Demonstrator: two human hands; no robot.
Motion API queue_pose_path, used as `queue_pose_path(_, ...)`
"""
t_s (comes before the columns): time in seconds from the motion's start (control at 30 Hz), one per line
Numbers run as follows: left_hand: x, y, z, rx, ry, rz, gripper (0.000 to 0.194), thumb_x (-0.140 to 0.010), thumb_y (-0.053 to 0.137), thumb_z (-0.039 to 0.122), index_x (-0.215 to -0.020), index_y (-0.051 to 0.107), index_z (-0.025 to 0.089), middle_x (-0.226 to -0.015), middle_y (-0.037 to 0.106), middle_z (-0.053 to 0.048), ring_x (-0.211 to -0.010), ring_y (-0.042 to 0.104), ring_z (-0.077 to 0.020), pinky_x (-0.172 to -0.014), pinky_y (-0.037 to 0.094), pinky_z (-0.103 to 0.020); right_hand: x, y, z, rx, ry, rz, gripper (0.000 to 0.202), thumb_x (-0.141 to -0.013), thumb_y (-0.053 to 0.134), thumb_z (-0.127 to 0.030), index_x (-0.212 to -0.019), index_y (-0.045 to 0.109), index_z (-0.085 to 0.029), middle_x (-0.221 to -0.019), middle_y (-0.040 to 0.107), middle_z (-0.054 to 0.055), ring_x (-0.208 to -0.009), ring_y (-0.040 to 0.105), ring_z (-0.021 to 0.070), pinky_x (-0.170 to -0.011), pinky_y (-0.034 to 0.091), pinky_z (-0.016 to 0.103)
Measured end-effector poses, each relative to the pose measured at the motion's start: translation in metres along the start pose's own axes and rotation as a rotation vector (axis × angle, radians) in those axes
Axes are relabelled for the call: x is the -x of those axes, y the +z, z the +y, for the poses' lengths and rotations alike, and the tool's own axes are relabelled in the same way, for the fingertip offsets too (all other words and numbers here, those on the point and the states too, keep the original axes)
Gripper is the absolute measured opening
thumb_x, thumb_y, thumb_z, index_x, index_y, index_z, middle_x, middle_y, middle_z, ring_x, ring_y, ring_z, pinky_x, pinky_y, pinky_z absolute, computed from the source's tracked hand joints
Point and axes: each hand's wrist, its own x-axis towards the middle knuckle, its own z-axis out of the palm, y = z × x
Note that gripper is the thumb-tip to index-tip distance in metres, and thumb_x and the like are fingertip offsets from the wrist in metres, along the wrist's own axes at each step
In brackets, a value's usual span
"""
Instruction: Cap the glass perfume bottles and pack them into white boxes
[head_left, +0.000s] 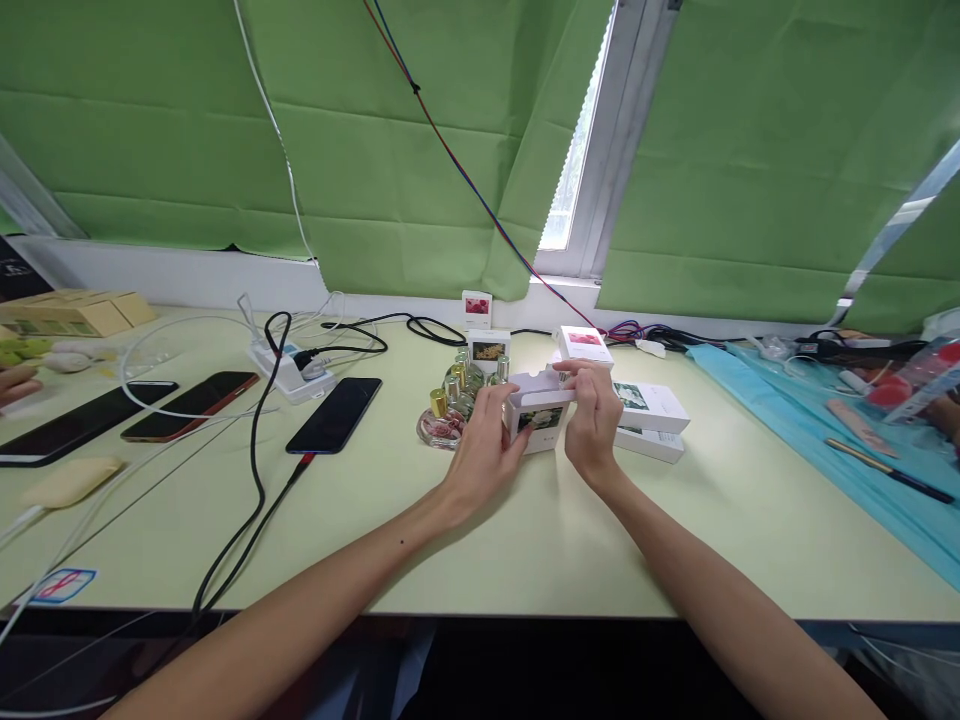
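Note:
A white box (541, 430) with a dark floral picture stands upright on the table, its top flaps raised. My left hand (484, 440) grips its left side, thumb on the front. At the box's upper right edge, the bent fingers of my right hand (592, 410) are closed on the rim or flap. Just left of the box are several glass bottles with gold and silver caps, one with a pink body (441, 427). Behind them stands another white box (489, 350). More white boxes (654, 405) lie to the right, and one with a pink picture (585, 344) is behind my right hand.
On the left of the pale table (420, 560) are a black phone (334, 415), two more phones, a power strip (289, 370) and loose cables. Blue sheeting (825, 440) with a pen (889, 470) lies right. Parts of other people's hands show at both edges.

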Motion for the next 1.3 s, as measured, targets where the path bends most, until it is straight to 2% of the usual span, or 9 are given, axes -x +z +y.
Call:
queue_pose_path(0.17, 0.001, 0.001, 0.0, 0.009, -0.031, 0.012, 0.035, -0.095, 0.058, 0.028, -0.127, 0.043, 0.025, -0.123, 0.052, -0.007, -0.069, 0.058, -0.0096, -0.065, 0.053, -0.028, 0.0, 0.0, 0.001, 0.054, -0.041, 0.068, 0.042, -0.104, 0.036, -0.032, -0.065, 0.05, -0.026, -0.084, 0.069, 0.006, -0.089, 0.061, 0.0244, -0.083, 0.048, 0.044)
queue_pose_path(0.37, 0.0, -0.001, 0.009, 0.09, -0.108, 0.014, 0.039, -0.096, 0.06, 0.045, -0.125, 0.045, 0.024, -0.124, 0.053, -0.008, -0.068, 0.058, -0.01, -0.062, 0.052, -0.028, -0.002, 0.0, -0.002, 0.138, -0.054, 0.055, 0.039, -0.102, 0.043, -0.032, -0.064, 0.051, -0.026, -0.073, 0.064, 0.004, -0.081, 0.058, 0.0226, -0.075, 0.048, 0.039)
queue_pose_path(0.47, 0.0, -0.004, 0.012, 0.121, -0.152, -0.001, 0.039, -0.099, 0.051, 0.05, -0.127, 0.047, 0.023, -0.123, 0.056, -0.009, -0.072, 0.059, -0.0124, -0.063, 0.052, -0.029, -0.003, -0.001, -0.003, 0.153, -0.062, 0.033, 0.036, -0.1, 0.046, -0.031, -0.065, 0.052, -0.025, -0.066, 0.06, 0.003, -0.074, 0.055, 0.0214, -0.071, 0.046, 0.037)
queue_pose_path(0.53, 0.001, -0.006, 0.014, 0.151, -0.183, -0.017, 0.04, -0.102, 0.044, 0.052, -0.129, 0.048, 0.023, -0.114, 0.061, -0.009, -0.071, 0.06, -0.014, -0.064, 0.051, -0.03, -0.003, -0.001, -0.003, 0.151, -0.069, 0.025, 0.035, -0.098, 0.048, -0.029, -0.063, 0.047, -0.026, -0.064, 0.059, 0.002, -0.071, 0.055, 0.0208, -0.071, 0.046, 0.037)
queue_pose_path(0.67, -0.001, -0.009, 0.016, 0.208, -0.254, -0.024, 0.045, -0.104, 0.034, 0.056, -0.13, 0.049, 0.022, -0.084, 0.062, -0.003, -0.067, 0.06, -0.0172, -0.064, 0.049, -0.031, -0.002, -0.001, -0.002, 0.174, -0.079, -0.006, 0.034, -0.091, 0.053, -0.027, -0.061, 0.038, -0.027, -0.064, 0.06, 0.002, -0.071, 0.056, 0.0212, -0.072, 0.045, 0.039)
queue_pose_path(0.77, -0.003, -0.009, 0.018, 0.234, -0.293, -0.009, 0.045, -0.103, 0.036, 0.059, -0.125, 0.05, 0.023, -0.075, 0.06, 0.0, -0.064, 0.06, -0.0176, -0.065, 0.048, -0.032, -0.001, -0.002, -0.002, 0.173, -0.089, -0.038, 0.029, -0.086, 0.054, -0.024, -0.062, 0.038, -0.027, -0.065, 0.062, 0.001, -0.07, 0.057, 0.0214, -0.075, 0.043, 0.041)
queue_pose_path(1.0, -0.005, -0.01, 0.019, 0.265, -0.345, -0.061, 0.043, -0.095, 0.055, 0.056, -0.122, 0.043, 0.025, -0.071, 0.058, 0.004, -0.064, 0.063, -0.0175, -0.059, 0.046, -0.028, 0.002, 0.001, -0.001, 0.199, -0.121, -0.145, 0.013, -0.076, 0.056, -0.018, -0.069, 0.047, -0.025, -0.068, 0.064, 0.0, -0.071, 0.057, 0.0215, -0.08, 0.042, 0.042)
queue_pose_path(1.13, -0.005, -0.009, 0.017, 0.276, -0.348, -0.088, 0.043, -0.093, 0.058, 0.052, -0.123, 0.042, 0.026, -0.068, 0.056, 0.006, -0.062, 0.062, -0.0166, -0.055, 0.045, -0.026, 0.002, 0.0, 0.0, 0.235, -0.109, -0.193, 0.008, -0.074, 0.055, -0.017, -0.075, 0.052, -0.024, -0.072, 0.063, 0.0, -0.072, 0.056, 0.0205, -0.078, 0.042, 0.04)
queue_pose_path(1.3, -0.006, -0.008, 0.017, 0.273, -0.355, -0.077, 0.043, -0.092, 0.058, 0.051, -0.123, 0.041, 0.026, -0.07, 0.057, 0.006, -0.061, 0.061, -0.0154, -0.054, 0.045, -0.026, -0.003, -0.003, 0.003, 0.193, -0.049, -0.219, 0.011, -0.074, 0.054, -0.016, -0.083, 0.056, -0.023, -0.081, 0.065, 0.003, -0.079, 0.056, 0.0213, -0.074, 0.046, 0.036)
